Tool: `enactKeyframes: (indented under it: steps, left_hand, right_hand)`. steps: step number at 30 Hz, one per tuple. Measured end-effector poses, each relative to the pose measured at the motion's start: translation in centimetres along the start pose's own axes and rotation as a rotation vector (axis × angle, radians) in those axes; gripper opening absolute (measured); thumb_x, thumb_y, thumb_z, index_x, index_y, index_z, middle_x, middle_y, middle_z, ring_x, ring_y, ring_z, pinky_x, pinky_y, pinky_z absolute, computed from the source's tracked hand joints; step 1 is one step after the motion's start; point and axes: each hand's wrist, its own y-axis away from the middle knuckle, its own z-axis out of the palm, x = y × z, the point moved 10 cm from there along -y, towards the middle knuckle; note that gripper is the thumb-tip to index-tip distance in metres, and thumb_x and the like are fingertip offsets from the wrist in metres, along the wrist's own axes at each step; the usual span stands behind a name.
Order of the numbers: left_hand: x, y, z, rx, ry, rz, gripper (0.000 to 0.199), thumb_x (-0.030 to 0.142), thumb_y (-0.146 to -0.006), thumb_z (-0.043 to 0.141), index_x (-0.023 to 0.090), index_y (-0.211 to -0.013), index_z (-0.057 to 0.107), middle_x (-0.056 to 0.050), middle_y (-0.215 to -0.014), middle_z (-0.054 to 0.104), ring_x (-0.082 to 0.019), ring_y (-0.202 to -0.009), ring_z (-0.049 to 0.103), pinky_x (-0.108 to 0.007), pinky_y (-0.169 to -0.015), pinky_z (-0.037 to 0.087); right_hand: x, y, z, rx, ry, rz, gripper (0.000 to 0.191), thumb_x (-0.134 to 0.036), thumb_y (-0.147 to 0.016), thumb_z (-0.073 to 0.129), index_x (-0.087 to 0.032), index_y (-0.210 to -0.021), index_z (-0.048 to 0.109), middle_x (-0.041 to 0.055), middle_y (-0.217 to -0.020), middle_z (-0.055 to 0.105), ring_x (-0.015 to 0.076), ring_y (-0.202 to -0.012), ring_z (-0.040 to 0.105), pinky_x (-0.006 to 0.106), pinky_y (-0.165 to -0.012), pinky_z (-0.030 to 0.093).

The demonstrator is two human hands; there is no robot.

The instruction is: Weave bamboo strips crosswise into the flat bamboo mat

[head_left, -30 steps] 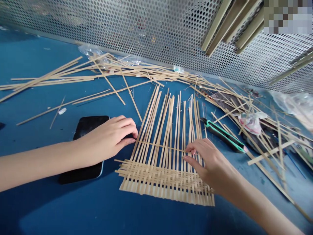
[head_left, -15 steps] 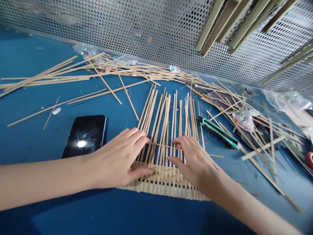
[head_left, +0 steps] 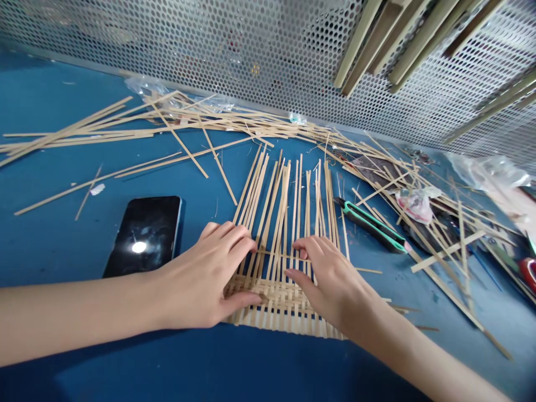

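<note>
A partly woven mat of pale bamboo strips [head_left: 285, 296] lies on the blue table, its loose uprights fanning away from me. One thin bamboo strip [head_left: 276, 254] crosses these uprights a little beyond the dense weave. My left hand [head_left: 213, 273] has its fingers hooked over the left part of that strip, its thumb lying lower on the weave. On the right, my right hand [head_left: 330, 273] curls its fingers over the same strip, the thumb apart from them near the weave's upper edge. Both hands hide parts of the strip and mat; their fingertips are partly covered.
A black phone [head_left: 144, 231] lies left of the mat. Right of the uprights is a green-and-black utility knife [head_left: 374, 226]. Loose bamboo strips [head_left: 243, 121] spread across the back and right, with a crumpled plastic bag [head_left: 416, 204]. Behind stands a perforated metal panel [head_left: 167, 44].
The cross strip sits slightly nearer the dense weave, drawn towards me with both hands' fingers on it. The view has shifted a little.
</note>
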Motion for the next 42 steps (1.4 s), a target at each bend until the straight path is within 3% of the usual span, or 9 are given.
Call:
enactKeyframes:
  steps: [11, 19, 23, 26, 30, 34, 38, 42]
  left_hand:
    - [0.2, 0.7, 0.4, -0.06, -0.012, -0.054, 0.044, 0.051, -0.084, 0.064, 0.019, -0.11, 0.048, -0.008, -0.112, 0.053, -0.029, -0.1, 0.048, -0.047, -0.085, 0.035]
    - [0.2, 1.0, 0.7, -0.078, 0.027, -0.081, 0.044, 0.053, -0.085, 0.062, 0.022, -0.113, 0.048, -0.007, -0.112, 0.054, -0.029, -0.099, 0.048, -0.048, -0.085, 0.036]
    - [0.1, 0.6, 0.8, -0.11, 0.014, -0.055, 0.045, 0.056, -0.088, 0.055, 0.023, -0.117, 0.05, -0.007, -0.113, 0.054, -0.029, -0.099, 0.049, -0.046, -0.084, 0.037]
    - [0.5, 0.2, 0.4, -0.062, -0.033, -0.022, 0.042, 0.054, -0.091, 0.053, 0.022, -0.119, 0.051, -0.007, -0.113, 0.054, -0.028, -0.102, 0.049, -0.045, -0.084, 0.038]
    - [2.1, -0.6, 0.4, -0.022, -0.076, 0.071, 0.049, 0.054, -0.086, 0.062, 0.018, -0.117, 0.052, -0.01, -0.118, 0.054, -0.03, -0.11, 0.047, -0.045, -0.089, 0.037]
    - [3.2, -1.7, 1.3, -0.05, -0.095, 0.103, 0.064, 0.061, -0.074, 0.072, 0.016, -0.114, 0.053, -0.011, -0.117, 0.055, -0.031, -0.111, 0.048, -0.047, -0.093, 0.037]
    - [3.4, -2.3, 1.7, -0.042, -0.058, 0.077, 0.07, 0.066, -0.066, 0.074, 0.017, -0.111, 0.054, -0.01, -0.113, 0.057, -0.031, -0.106, 0.05, -0.048, -0.089, 0.04]
    - [3.1, -2.4, 1.9, -0.02, 0.007, 0.01, 0.067, 0.062, -0.065, 0.076, 0.016, -0.109, 0.054, -0.01, -0.11, 0.054, -0.032, -0.103, 0.049, -0.049, -0.087, 0.042]
  right_hand:
    - [-0.5, 0.3, 0.1, -0.003, 0.007, 0.024, 0.018, -0.009, -0.089, 0.055, -0.013, -0.104, 0.048, 0.0132, -0.095, 0.06, 0.0312, -0.09, 0.06, 0.053, -0.076, 0.055]
    - [-0.4, 0.8, 0.5, -0.068, 0.055, 0.0, 0.01, -0.018, -0.095, 0.051, -0.017, -0.105, 0.054, 0.0108, -0.094, 0.061, 0.0266, -0.089, 0.062, 0.043, -0.077, 0.054]
    - [-0.2, 0.9, -0.1, -0.084, 0.066, -0.054, 0.009, -0.016, -0.095, 0.051, -0.02, -0.101, 0.056, 0.009, -0.095, 0.062, 0.0249, -0.089, 0.062, 0.043, -0.08, 0.054]
    - [0.3, 0.8, -0.5, -0.099, 0.06, -0.074, 0.01, -0.014, -0.094, 0.052, -0.02, -0.101, 0.057, 0.0083, -0.096, 0.062, 0.0242, -0.089, 0.062, 0.043, -0.081, 0.054]
    - [0.3, 0.8, -0.5, -0.144, 0.036, -0.084, 0.009, -0.02, -0.094, 0.058, -0.02, -0.103, 0.057, 0.0074, -0.097, 0.062, 0.0239, -0.09, 0.062, 0.041, -0.081, 0.054]
    - [-0.1, 1.3, -0.5, -0.161, 0.007, -0.067, 0.024, -0.032, -0.092, 0.065, -0.02, -0.109, 0.054, 0.0074, -0.1, 0.061, 0.0246, -0.094, 0.061, 0.042, -0.083, 0.053]
    - [-0.3, 1.8, -0.6, -0.148, -0.016, -0.027, 0.055, -0.05, -0.08, 0.075, -0.017, -0.115, 0.048, 0.008, -0.105, 0.059, 0.0259, -0.101, 0.058, 0.045, -0.091, 0.051]
    - [-0.6, 1.8, -0.7, -0.128, -0.056, -0.023, 0.069, -0.049, -0.07, 0.083, -0.015, -0.115, 0.044, 0.0072, -0.104, 0.056, 0.0246, -0.099, 0.056, 0.044, -0.092, 0.05]
